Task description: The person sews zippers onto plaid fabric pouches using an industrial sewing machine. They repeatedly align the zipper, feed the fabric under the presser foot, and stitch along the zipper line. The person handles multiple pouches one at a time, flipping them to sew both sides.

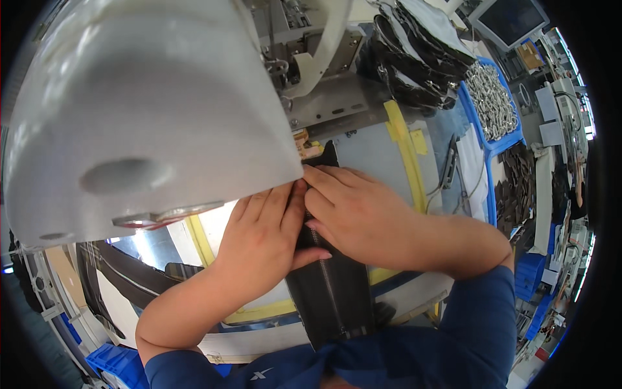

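A long black fabric strip with a metal zipper (330, 292) runs from my lap up under the large grey-white head of a sewing machine (149, 129). On its left side my left hand (259, 236) lies flat, thumb stretched out across the zipper teeth; the fingertips are partly hidden by the machine head. From the right, my right hand (363, 207) bears on the same strip close to the machine's working area, with bent fingers and the thumb tucked in by the zipper. The fingers of both hands meet near the machine head's lower corner.
Black zippered pieces (421, 52) are piled at the back right, beside a blue tray of metal zipper pulls (490, 100). Thread snips (449, 162) lie right of the yellow tape (405, 152). Another zippered strip (129, 275) hangs at the left; dark scraps (515, 185) lie far right.
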Action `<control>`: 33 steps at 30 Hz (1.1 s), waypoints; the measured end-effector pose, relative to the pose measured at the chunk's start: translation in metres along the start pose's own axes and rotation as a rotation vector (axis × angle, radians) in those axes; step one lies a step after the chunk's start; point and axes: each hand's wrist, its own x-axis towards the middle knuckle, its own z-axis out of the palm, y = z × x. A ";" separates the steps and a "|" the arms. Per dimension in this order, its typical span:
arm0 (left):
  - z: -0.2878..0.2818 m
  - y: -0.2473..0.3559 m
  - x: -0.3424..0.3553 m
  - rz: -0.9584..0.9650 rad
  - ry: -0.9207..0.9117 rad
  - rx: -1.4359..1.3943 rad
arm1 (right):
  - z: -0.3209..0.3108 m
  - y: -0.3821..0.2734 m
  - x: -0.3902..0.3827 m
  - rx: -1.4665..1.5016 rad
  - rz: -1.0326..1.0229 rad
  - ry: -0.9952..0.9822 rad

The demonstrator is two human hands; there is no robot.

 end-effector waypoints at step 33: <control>0.006 -0.001 -0.010 0.039 0.004 0.076 | -0.087 0.015 -0.044 0.048 0.173 -0.027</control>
